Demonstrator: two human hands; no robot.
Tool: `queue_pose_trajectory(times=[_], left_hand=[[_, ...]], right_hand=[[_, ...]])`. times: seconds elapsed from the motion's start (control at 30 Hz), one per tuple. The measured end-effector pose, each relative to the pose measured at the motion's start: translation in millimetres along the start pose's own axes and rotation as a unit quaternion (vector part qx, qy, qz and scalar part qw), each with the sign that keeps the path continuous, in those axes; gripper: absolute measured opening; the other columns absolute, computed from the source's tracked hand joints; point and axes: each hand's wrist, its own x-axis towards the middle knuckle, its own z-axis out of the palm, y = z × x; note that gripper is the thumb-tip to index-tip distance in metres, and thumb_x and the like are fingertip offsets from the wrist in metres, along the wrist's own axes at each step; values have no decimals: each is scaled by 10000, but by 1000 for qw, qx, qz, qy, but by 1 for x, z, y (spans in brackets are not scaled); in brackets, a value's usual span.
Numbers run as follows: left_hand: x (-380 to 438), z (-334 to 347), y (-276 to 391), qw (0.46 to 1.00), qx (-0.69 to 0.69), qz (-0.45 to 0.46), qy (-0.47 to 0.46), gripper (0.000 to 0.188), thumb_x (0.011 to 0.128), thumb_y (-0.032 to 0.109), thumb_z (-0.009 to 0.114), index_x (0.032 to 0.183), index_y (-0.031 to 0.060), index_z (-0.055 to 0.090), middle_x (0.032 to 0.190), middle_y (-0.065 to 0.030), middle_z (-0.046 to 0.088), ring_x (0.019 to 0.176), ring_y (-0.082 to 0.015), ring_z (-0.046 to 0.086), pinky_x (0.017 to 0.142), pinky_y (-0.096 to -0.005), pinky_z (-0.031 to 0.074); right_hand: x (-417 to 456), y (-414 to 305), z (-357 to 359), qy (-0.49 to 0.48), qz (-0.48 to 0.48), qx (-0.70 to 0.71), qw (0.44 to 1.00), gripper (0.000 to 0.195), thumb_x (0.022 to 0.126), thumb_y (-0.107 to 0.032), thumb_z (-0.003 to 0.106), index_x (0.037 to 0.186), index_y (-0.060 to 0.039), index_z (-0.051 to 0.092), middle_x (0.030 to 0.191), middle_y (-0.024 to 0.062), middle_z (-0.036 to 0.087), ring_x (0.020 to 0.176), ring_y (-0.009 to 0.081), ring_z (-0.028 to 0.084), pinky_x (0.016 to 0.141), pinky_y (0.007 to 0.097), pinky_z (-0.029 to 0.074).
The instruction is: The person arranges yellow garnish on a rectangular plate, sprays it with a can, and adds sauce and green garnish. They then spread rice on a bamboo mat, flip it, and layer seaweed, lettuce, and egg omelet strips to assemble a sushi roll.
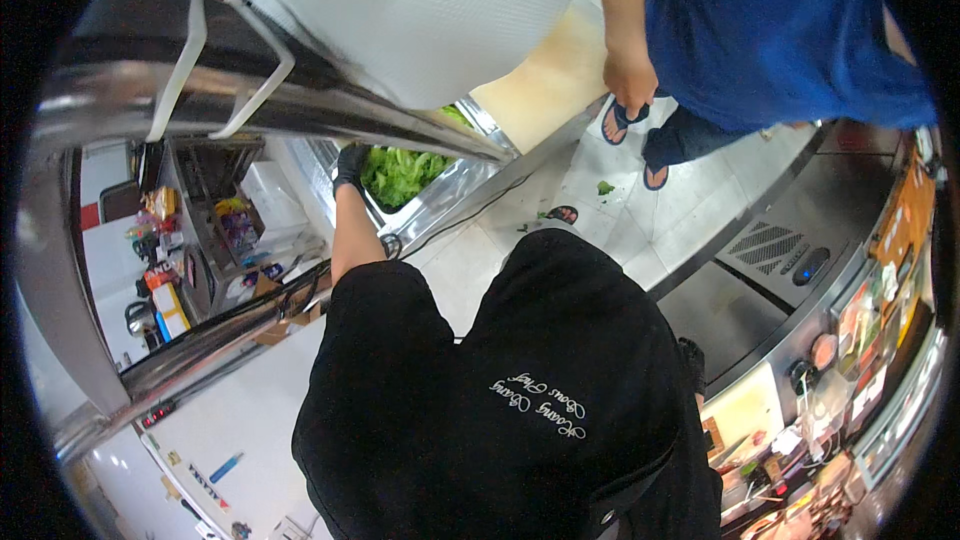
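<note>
My left hand [349,166], in a black glove, is at the left edge of a steel basin [420,219] holding green leafy lettuce [403,174]. Its fingers are partly hidden, so I cannot tell whether they grip the rim or leaves. Beside my black top, low on the right, a small part of my right hand [691,361] shows in a black glove; my body hides the rest. A large white textured object [442,7] looms close above and covers the basin's far end. A yellowish board [551,82] lies beyond the basin.
A person in a blue top [765,22] stands ahead on the right, one arm hanging. Leaf scraps [605,187] lie on the tiled floor [637,225]. A black cable [465,219] runs along the basin. Steel refrigerated counters [750,307] stand right; a white chest-type appliance [247,420] stands left.
</note>
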Motion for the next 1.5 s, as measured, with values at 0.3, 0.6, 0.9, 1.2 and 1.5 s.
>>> queue_pose_trajectory(times=[0.3,0.6,0.9,1.2,1.5], left_hand=[[-14,-35,54,863,-493,-99,-58,370,882,398,622,1109,106,653,1025,-45,642,909,-199,570,818,-346,450],[-4,31,40,990,-59,125,-10,526,909,430,681,1253,36,622,1252,-94,649,964,-207,634,788,-349,519],[5,24,79,994,20,70,79,454,915,395,670,1219,59,638,1195,-106,660,923,-216,644,767,-356,525],[-28,-31,107,942,-327,66,43,439,934,388,635,1239,73,622,1152,-102,661,930,-221,640,781,-363,521],[-155,13,192,800,-555,94,-208,424,952,381,600,1258,87,606,1109,-97,662,937,-225,636,795,-370,517]], right_hand=[[12,14,22,22,51,84,995,300,912,-110,608,1181,-4,689,999,94,732,810,169,674,721,306,535],[12,25,36,7,50,55,997,297,916,-107,605,1180,-3,689,1007,100,731,821,175,677,731,309,537],[18,75,52,-19,-9,35,999,293,919,-104,603,1180,-2,689,1015,107,729,832,181,679,740,312,538],[-11,55,78,20,-53,-12,998,325,924,-158,610,1198,-4,690,1102,150,725,972,246,688,886,368,531],[-173,-5,50,112,-93,-69,987,401,936,-285,657,1258,-45,647,1278,159,647,1148,300,632,977,388,505]])
